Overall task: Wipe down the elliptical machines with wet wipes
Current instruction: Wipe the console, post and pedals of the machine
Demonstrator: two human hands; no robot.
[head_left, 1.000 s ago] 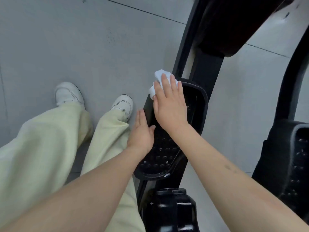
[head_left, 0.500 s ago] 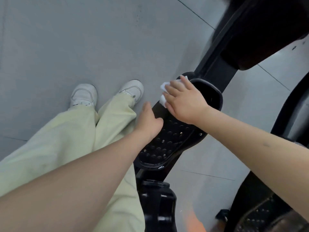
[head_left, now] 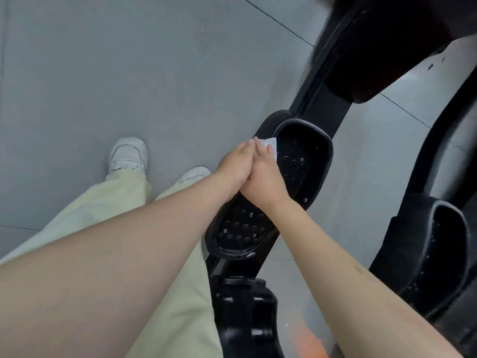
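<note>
pale green trousers (head_left: 178,306) fill the lower left of the frame, with both bare forearms reaching over them toward the centre. at the bottom centre sits a glossy black joint housing (head_left: 245,308) of the elliptical machine (head_left: 333,81), and just right of it an orange smear (head_left: 309,342) shows on the floor (head_left: 129,60).

above the housing lies the black studded pedal (head_left: 240,236). its long axis runs on a slant, heel end at lower centre and raised toe rim pointing to the upper right. a second pedal (head_left: 426,244) stands at the right edge, well apart from the first.

the two hands meet over the middle of the first pedal, touching each other. the left hand (head_left: 233,165) lies against the pedal's left rim; the right hand partly hides its fingers, and i cannot tell whether they curl round the rim or only rest there. the right hand (head_left: 263,179) has its fingers (head_left: 268,149) bent over the white wet wipe (head_left: 269,142) and holds it down on the inner left side of the pedal near the toe end. a corner of the wipe pokes out past the fingertips, toward the upper right.

left of the hands, two white shoes (head_left: 129,153) stand on the grey floor, toes toward the top of the frame. a black bar (head_left: 320,99) runs on from the pedal's toe to the upper right, under a dark shroud (head_left: 387,47) in the corner.
</note>
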